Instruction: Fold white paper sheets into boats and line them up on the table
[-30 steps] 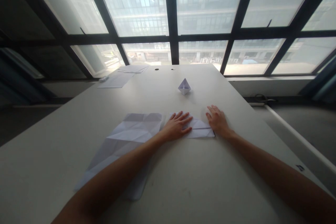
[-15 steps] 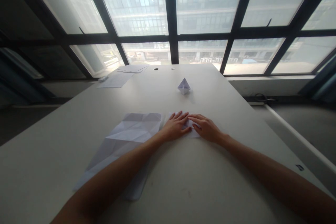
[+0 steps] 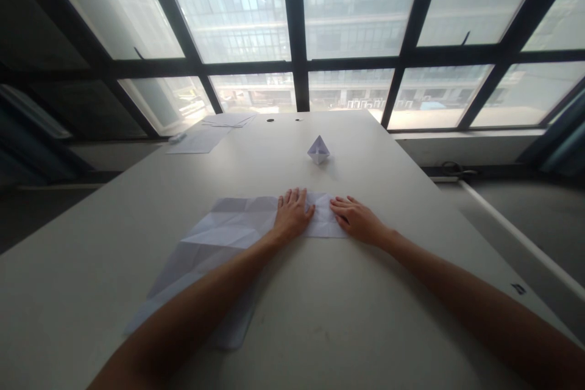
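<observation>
A small folded sheet of white paper (image 3: 322,219) lies flat on the table between my hands, with crease lines across it. My left hand (image 3: 292,214) presses on its left part, palm down and fingers stretched out. On its right edge rests my right hand (image 3: 356,218), fingers extended and lying flat. Left of them is a larger creased sheet (image 3: 228,225), partly hidden beneath my left forearm. Beyond my hands stands a folded paper boat (image 3: 319,151) with a pointed middle.
Several flat sheets of paper (image 3: 201,140) lie at the far left of the white table (image 3: 365,317). Two cable holes are near its far edge, close to the windows (image 3: 351,6). A small dark mark (image 3: 519,289) shows near the right edge.
My left hand has slid left over the folded paper, away from my right hand, uncovering its creased middle. My right hand has stayed almost in place.
</observation>
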Action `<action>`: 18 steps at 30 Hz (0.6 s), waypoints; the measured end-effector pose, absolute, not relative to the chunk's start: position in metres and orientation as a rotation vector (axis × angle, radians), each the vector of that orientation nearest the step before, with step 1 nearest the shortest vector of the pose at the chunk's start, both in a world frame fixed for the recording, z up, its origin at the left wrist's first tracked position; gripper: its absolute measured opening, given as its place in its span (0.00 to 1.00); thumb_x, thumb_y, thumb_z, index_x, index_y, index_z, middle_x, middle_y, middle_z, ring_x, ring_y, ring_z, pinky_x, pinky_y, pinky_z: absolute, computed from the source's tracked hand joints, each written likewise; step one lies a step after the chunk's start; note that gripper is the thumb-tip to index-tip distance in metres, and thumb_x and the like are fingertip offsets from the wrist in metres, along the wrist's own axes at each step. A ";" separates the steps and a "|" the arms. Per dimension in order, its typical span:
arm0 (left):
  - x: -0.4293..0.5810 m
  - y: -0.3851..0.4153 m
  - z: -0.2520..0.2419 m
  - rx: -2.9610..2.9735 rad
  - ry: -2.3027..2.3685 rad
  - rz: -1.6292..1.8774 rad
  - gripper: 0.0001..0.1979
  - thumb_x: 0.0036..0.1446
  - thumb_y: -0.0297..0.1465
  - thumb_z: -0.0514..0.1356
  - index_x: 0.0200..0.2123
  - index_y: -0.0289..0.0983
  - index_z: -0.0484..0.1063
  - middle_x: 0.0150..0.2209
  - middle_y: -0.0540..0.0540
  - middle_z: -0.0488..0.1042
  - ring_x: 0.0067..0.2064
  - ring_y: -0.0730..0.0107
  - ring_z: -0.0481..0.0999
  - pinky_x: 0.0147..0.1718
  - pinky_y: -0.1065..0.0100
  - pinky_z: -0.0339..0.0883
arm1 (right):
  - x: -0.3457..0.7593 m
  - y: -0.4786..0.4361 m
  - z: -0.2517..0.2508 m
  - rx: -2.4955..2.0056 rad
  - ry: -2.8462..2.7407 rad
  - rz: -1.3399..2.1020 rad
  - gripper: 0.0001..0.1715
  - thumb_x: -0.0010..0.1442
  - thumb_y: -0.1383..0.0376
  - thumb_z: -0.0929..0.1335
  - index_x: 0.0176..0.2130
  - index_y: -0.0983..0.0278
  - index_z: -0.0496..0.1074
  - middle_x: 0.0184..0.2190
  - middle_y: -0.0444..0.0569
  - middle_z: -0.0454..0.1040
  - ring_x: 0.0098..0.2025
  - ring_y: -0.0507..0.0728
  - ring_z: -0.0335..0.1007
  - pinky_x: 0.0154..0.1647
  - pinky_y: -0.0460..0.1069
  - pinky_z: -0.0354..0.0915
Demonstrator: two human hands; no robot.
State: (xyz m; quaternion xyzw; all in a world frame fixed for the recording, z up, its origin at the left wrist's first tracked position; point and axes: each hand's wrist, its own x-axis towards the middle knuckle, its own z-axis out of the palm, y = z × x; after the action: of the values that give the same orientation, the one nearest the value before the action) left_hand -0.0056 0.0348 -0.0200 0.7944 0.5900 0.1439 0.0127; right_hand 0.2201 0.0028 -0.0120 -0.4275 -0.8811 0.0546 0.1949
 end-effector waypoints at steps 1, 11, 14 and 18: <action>-0.006 0.036 -0.021 2.468 1.853 0.488 0.30 0.66 0.45 0.51 0.66 0.36 0.57 0.65 0.33 0.60 0.67 0.44 0.56 0.65 0.43 0.47 | 0.221 0.003 -0.012 -1.196 -2.469 0.155 0.23 0.65 0.69 0.62 0.58 0.61 0.71 0.62 0.54 0.68 0.66 0.59 0.60 0.68 0.61 0.53; -0.006 0.031 -0.006 2.479 1.297 0.953 0.32 0.65 0.31 0.56 0.69 0.43 0.50 0.58 0.41 0.63 0.56 0.64 0.71 0.58 0.63 0.66 | 0.222 0.003 -0.011 -1.197 -2.485 0.150 0.24 0.67 0.68 0.61 0.60 0.63 0.69 0.63 0.54 0.67 0.66 0.60 0.59 0.69 0.61 0.52; -0.001 0.024 -0.001 2.579 1.089 0.705 0.25 0.69 0.38 0.50 0.67 0.45 0.55 0.59 0.43 0.67 0.59 0.64 0.69 0.61 0.64 0.62 | 0.223 0.003 -0.011 -1.201 -2.476 0.154 0.25 0.68 0.67 0.60 0.61 0.64 0.68 0.63 0.54 0.66 0.66 0.60 0.60 0.68 0.61 0.53; 0.003 0.018 -0.001 2.745 0.934 0.321 0.29 0.70 0.44 0.47 0.69 0.40 0.52 0.71 0.42 0.52 0.71 0.61 0.50 0.69 0.57 0.44 | 0.223 0.004 -0.012 -1.208 -2.463 0.162 0.25 0.67 0.67 0.60 0.61 0.64 0.68 0.63 0.54 0.66 0.66 0.59 0.60 0.68 0.60 0.53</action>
State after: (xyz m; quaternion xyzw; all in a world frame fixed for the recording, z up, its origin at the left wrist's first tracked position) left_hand 0.0028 0.0181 -0.0013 0.9350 0.3182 0.1093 0.1120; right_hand 0.2231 0.0044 -0.0120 -0.4312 -0.8789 0.0580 0.1957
